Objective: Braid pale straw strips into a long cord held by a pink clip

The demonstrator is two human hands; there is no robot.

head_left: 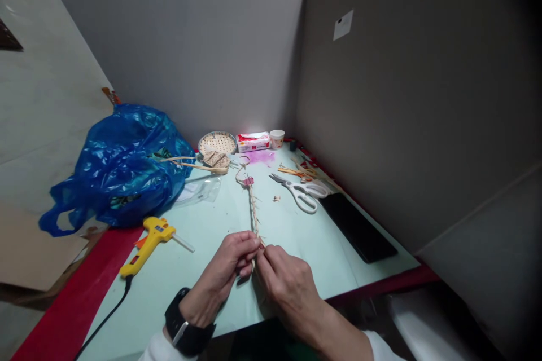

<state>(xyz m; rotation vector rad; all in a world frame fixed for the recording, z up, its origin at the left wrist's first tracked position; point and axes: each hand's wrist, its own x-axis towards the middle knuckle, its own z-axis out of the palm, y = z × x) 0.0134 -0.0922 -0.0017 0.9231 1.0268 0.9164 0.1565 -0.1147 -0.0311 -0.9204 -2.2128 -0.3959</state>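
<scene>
A pale braided cord [253, 206] runs from the middle of the table down to my hands, with short strand ends sticking out along it. A pink binder clip [248, 181] grips it near its far end, where the cord bends into a loop. My left hand [235, 256], with a black watch on the wrist, pinches the near end of the braid. Right against it, my right hand [285, 276] has its fingers closed on the same end. The strands between the fingertips are mostly hidden.
White-handled scissors [302, 192] and a black flat slab [358, 228] lie to the right. On the left are a yellow glue gun [148, 245] with its cable and a blue plastic bag [127, 163]. Further back stand a woven basket [217, 142], a tissue pack [253, 141] and a paper cup [276, 139].
</scene>
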